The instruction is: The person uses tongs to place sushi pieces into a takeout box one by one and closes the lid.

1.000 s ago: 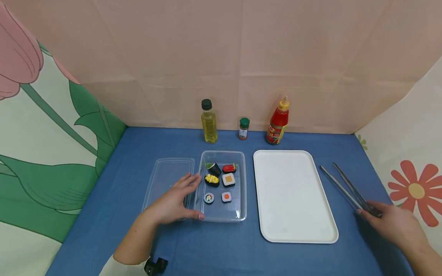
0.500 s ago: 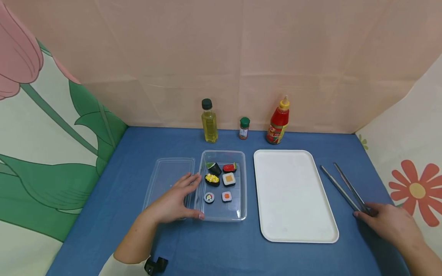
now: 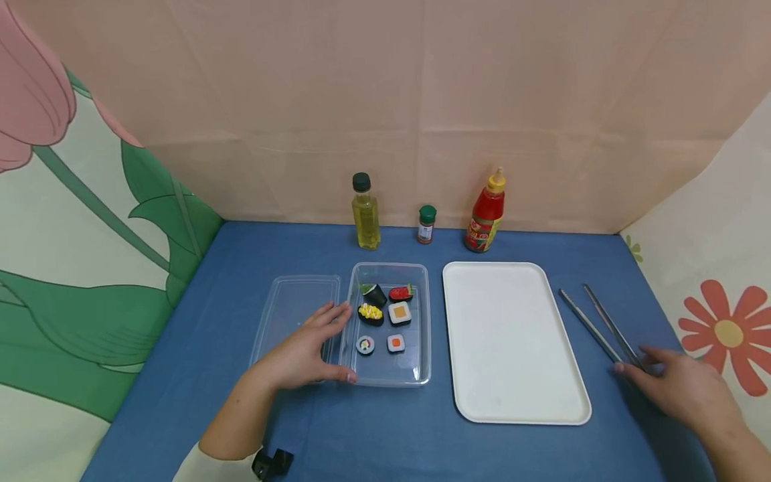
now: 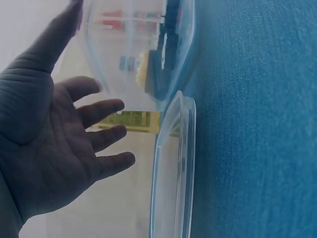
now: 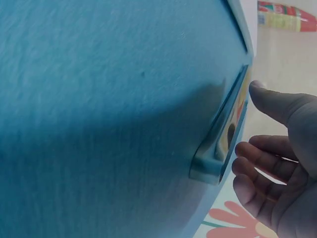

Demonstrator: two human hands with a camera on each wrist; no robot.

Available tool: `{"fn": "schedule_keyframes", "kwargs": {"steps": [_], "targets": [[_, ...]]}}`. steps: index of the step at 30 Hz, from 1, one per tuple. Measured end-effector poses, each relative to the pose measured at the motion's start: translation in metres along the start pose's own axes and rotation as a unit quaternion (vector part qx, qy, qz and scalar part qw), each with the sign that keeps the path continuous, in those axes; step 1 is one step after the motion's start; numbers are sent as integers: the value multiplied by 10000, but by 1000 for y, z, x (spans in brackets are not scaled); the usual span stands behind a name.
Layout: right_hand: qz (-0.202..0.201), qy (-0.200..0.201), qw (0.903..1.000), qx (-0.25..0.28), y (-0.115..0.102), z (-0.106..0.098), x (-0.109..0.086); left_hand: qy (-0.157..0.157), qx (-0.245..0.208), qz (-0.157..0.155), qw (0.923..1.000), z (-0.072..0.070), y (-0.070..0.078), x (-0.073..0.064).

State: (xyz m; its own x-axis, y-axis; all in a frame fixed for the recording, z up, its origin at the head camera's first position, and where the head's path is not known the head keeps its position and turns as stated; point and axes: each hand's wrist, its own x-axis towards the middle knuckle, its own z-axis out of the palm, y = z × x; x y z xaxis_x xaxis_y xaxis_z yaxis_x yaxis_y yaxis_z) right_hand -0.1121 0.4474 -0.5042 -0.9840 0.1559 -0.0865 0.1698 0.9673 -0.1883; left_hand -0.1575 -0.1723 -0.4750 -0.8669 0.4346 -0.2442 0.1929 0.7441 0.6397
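Note:
My left hand (image 3: 307,349) is beside the left wall of a clear plastic box (image 3: 415,367), its fingers spread and its thumb at the near left corner. Inside the box are several toy sushi pieces, among them a yellow-topped one (image 3: 370,313), a dark cone-shaped roll (image 3: 375,294) and a red-topped piece (image 3: 400,294). Metal tongs (image 3: 589,325) lie on the blue cloth at the right. Over their near end is my right hand (image 3: 683,385), thumb and fingers apart on either side. In the right wrist view a gap shows between the fingers and the tongs (image 5: 207,166).
A clear lid (image 3: 295,298) lies left of the box, partly under my left forearm. Between box and tongs sits a white tray (image 3: 515,341). Along the back stand an oil bottle (image 3: 365,217), a small green-capped jar (image 3: 425,227) and a red sauce bottle (image 3: 484,217).
My right hand has shifted slightly forward and left along the tongs, and its thumb and fingers have spread. The tongs stay put, and my left hand has not moved.

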Motion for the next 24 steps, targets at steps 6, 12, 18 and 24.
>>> {"fn": "schedule_keyframes", "kwargs": {"steps": [6,12,18,24], "targets": [[-229,397,9989,128,-12,-4,-2,-4,-57,32,10000,0,-1,-1],[-268,522,9976,355,-31,-6,-3,-10,-65,18,10000,-1,0,-2],[-396,697,9945,676,-58,-3,-10,26,-112,8,9999,1,-1,-2],[-931,1069,9854,946,-90,-1,-13,30,-186,46,9998,2,-4,-1]]}}
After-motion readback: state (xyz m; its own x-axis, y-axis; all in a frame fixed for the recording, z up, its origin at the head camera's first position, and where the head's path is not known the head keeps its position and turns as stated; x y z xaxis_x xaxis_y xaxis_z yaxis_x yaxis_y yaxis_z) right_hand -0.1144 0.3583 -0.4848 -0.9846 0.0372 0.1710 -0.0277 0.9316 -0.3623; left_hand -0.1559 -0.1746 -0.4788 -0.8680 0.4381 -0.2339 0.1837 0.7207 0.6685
